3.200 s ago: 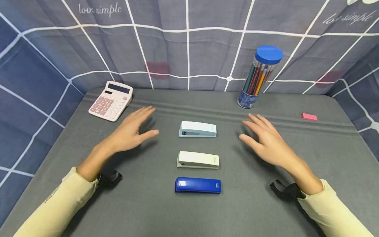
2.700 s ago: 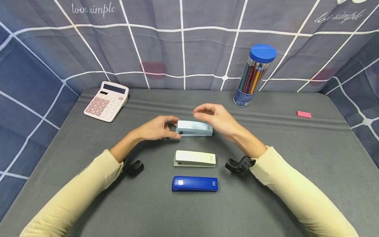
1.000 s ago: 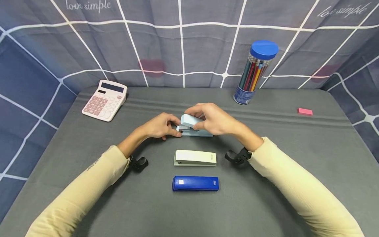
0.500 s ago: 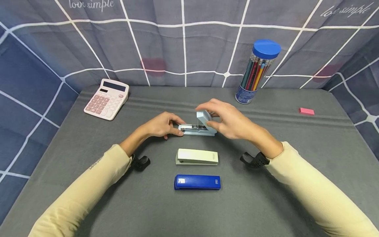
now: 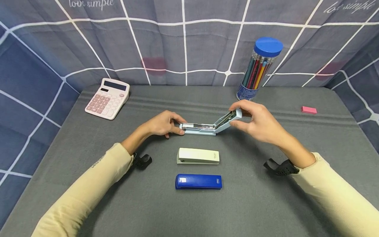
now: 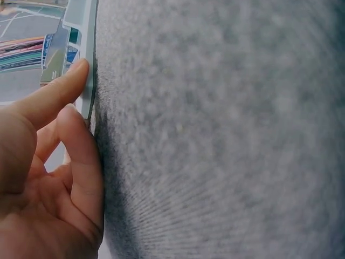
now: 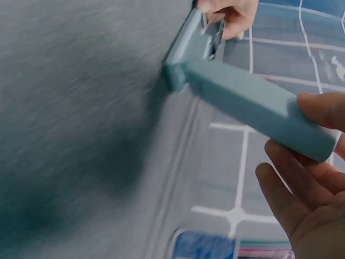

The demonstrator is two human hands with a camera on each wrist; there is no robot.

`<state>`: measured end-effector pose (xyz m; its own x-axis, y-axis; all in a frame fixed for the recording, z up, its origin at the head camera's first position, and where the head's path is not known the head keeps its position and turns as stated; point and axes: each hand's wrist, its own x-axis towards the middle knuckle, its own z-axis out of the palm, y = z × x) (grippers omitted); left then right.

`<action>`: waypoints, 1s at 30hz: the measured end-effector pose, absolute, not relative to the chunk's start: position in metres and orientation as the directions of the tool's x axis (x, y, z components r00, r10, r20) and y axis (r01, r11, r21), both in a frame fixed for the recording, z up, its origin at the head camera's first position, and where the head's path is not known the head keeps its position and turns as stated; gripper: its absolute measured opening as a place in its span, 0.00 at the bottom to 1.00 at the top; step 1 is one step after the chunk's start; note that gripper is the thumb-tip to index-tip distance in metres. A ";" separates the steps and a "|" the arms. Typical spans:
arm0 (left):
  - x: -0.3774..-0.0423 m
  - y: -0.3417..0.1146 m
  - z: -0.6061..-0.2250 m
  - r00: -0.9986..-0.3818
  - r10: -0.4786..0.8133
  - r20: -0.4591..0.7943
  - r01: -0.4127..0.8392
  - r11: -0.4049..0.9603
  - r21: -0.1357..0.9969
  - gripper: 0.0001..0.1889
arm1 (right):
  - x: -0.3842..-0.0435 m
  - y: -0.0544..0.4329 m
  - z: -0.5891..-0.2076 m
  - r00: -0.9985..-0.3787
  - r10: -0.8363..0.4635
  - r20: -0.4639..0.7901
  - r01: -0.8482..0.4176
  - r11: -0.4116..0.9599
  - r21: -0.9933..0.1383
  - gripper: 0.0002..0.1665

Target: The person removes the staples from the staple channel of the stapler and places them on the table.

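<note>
A light blue stapler [image 5: 201, 132] lies on the grey cloth with its top swung far back to the right, so the metal staple channel shows. My left hand [image 5: 162, 124] holds the front end of its base between thumb and fingers. At the tip of the raised top [image 7: 259, 105], my right hand [image 5: 257, 123] pinches it between thumb and fingers. Nearer to me lie a pale green stapler [image 5: 197, 156] and a dark blue stapler [image 5: 198, 181], both closed and roughly parallel to the first.
A pink and white calculator [image 5: 108, 98] rests at the back left. Behind my right hand stands a clear jar of pencils [image 5: 259, 70] with a blue lid. A pink eraser [image 5: 309, 110] lies at the right, and a gridded curtain [image 5: 165, 42] hangs behind.
The light blue stapler's top has been lifted and swung back to the right by my right hand. My left hand has come in from the left and keeps hold of the base.
</note>
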<state>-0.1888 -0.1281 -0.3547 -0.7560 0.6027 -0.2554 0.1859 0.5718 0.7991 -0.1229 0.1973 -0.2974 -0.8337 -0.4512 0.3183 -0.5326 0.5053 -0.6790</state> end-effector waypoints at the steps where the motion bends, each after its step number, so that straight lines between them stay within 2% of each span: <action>1: -0.189 -0.128 -0.355 -0.757 0.602 -0.254 0.184 0.570 0.801 0.22 | -0.121 0.202 -0.298 -0.854 -0.429 0.295 -0.502 0.525 -0.688 0.18; 5: -0.188 -0.129 -0.354 -0.757 0.602 -0.256 0.187 0.574 0.797 0.22 | -0.116 0.219 -0.306 -0.919 -0.350 0.180 -0.363 0.578 -0.731 0.14; 9: -0.188 -0.130 -0.354 -0.759 0.599 -0.254 0.191 0.578 0.793 0.22 | -0.114 0.230 -0.315 -0.933 -0.338 0.121 -0.308 0.583 -0.752 0.13; 15: -0.187 -0.129 -0.355 -0.760 0.601 -0.247 0.183 0.563 0.806 0.22 | -0.116 0.238 -0.324 -0.919 -0.387 0.077 -0.300 0.558 -0.774 0.18; 21: -0.187 -0.129 -0.355 -0.765 0.594 -0.248 0.178 0.566 0.805 0.22 | -0.118 0.232 -0.319 -0.914 -0.402 0.056 -0.309 0.598 -0.739 0.24; 26: -0.186 -0.128 -0.355 -0.769 0.590 -0.246 0.176 0.565 0.806 0.21 | -0.118 0.217 -0.308 -0.919 -0.391 0.055 -0.309 0.624 -0.717 0.21; 30: -0.186 -0.129 -0.355 -0.769 0.594 -0.236 0.180 0.557 0.811 0.21 | -0.120 0.200 -0.305 -0.910 -0.403 0.096 -0.340 0.597 -0.727 0.15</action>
<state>-0.1858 -0.1289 -0.3553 -0.7693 0.5936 -0.2365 0.1802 0.5567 0.8109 -0.1202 0.1996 -0.3049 -0.9103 -0.4027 0.0958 -0.3404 0.5965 -0.7268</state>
